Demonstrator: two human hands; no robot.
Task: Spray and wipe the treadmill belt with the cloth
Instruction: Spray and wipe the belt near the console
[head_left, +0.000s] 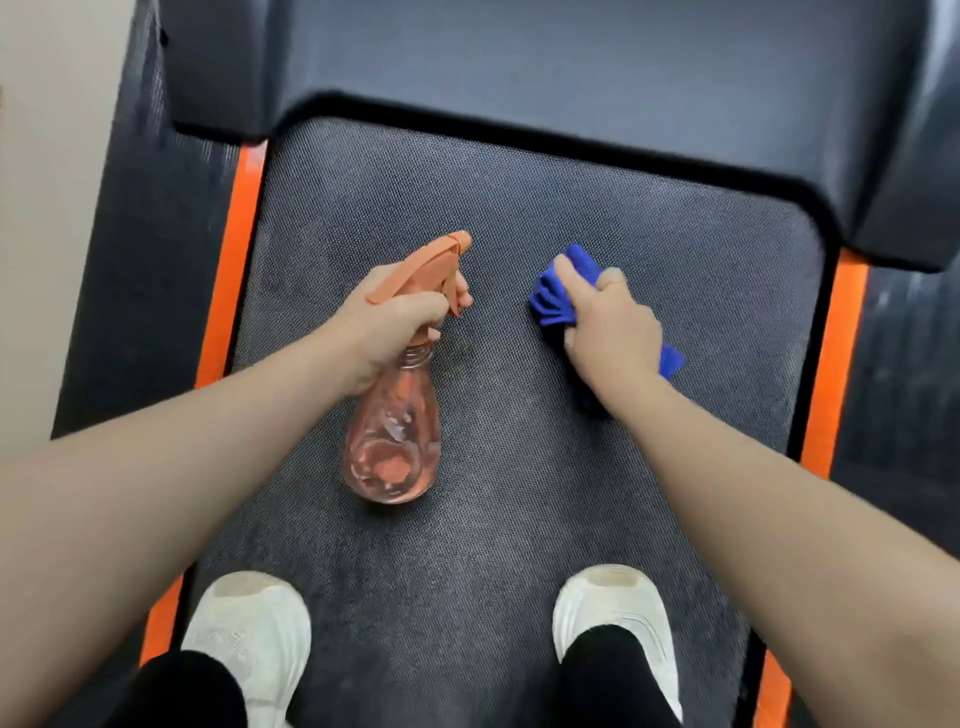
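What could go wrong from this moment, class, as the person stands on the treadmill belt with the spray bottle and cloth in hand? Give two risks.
1. Both white shoes stand on the treadmill belt; spray landing there could make it slippery underfoot, and that patch cannot be wiped.
2. The right hand holds the blue cloth bunched up, so little fabric would meet the belt and streaks may remain. The left hand holds the spray bottle.

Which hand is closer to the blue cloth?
The right hand. It grips the bunched blue cloth over the treadmill belt. The left hand is off to the cloth's left, gripping the orange spray bottle, not touching the cloth.
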